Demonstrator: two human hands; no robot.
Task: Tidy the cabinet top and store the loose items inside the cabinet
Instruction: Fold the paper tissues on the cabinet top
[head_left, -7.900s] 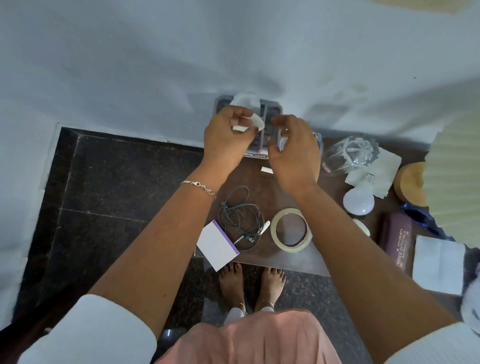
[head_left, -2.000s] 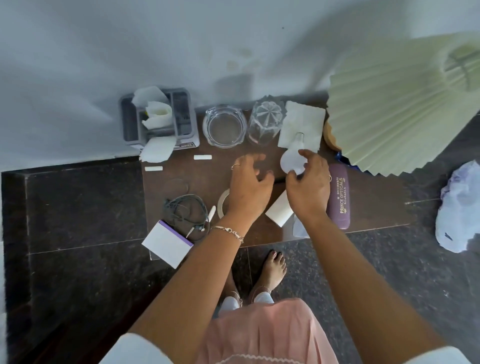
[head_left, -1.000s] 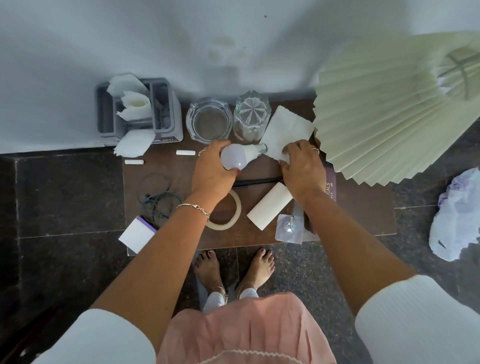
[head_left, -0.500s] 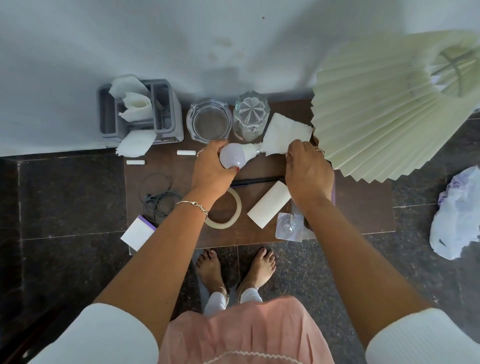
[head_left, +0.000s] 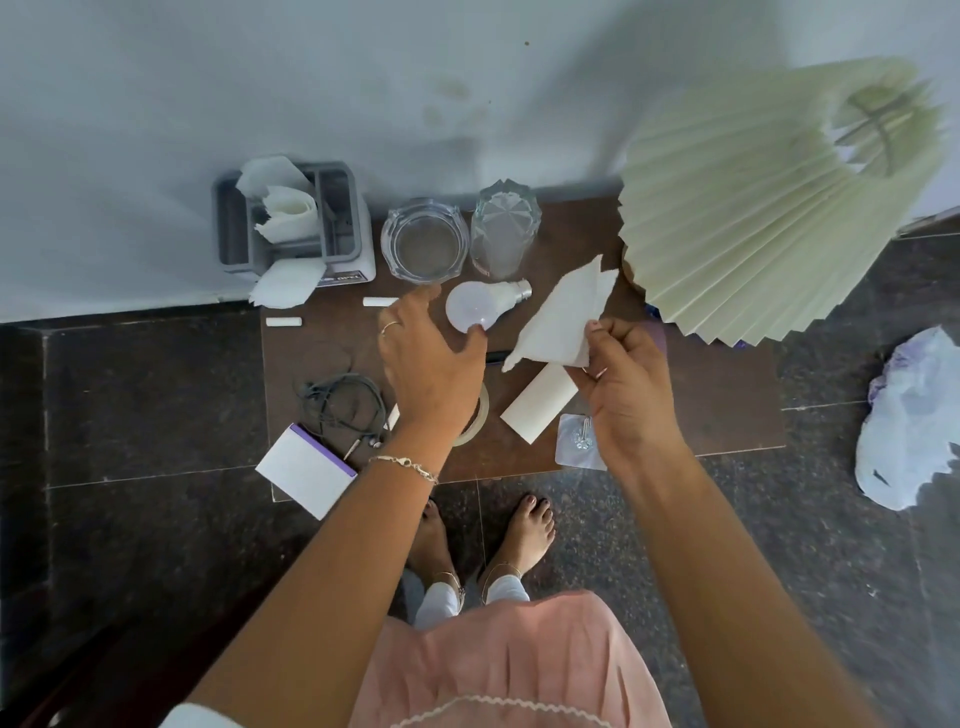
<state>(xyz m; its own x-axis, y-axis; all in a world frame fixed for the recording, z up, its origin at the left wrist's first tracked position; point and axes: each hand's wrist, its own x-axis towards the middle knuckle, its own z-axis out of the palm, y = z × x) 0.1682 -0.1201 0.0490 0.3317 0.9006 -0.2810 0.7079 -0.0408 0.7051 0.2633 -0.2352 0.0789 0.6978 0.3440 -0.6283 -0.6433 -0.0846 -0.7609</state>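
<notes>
A white light bulb (head_left: 475, 310) lies on the brown cabinet top (head_left: 727, 405) in front of a glass bowl (head_left: 423, 241) and a cut-glass tumbler (head_left: 501, 228). My left hand (head_left: 431, 364) hovers over the bulb with loosely spread fingers, its thumb tip touching the globe. My right hand (head_left: 623, 384) pinches a corner of a white paper napkin (head_left: 563, 317) and holds it lifted above the top. A white paper roll (head_left: 537, 402), a tape ring (head_left: 480, 415), a tangled earphone cable (head_left: 343, 405) and a white-and-purple box (head_left: 306, 470) lie nearer me.
A grey organiser (head_left: 291, 223) stuffed with paper stands at the back left by the wall. A pleated lampshade (head_left: 769, 208) overhangs the right end. A clear packet (head_left: 576, 441) sits at the front edge. A white plastic bag (head_left: 909, 415) lies on the dark floor.
My left hand has set the bulb down and loosened its fingers from it. My right hand has lifted the napkin off the cabinet top and drawn it toward me.
</notes>
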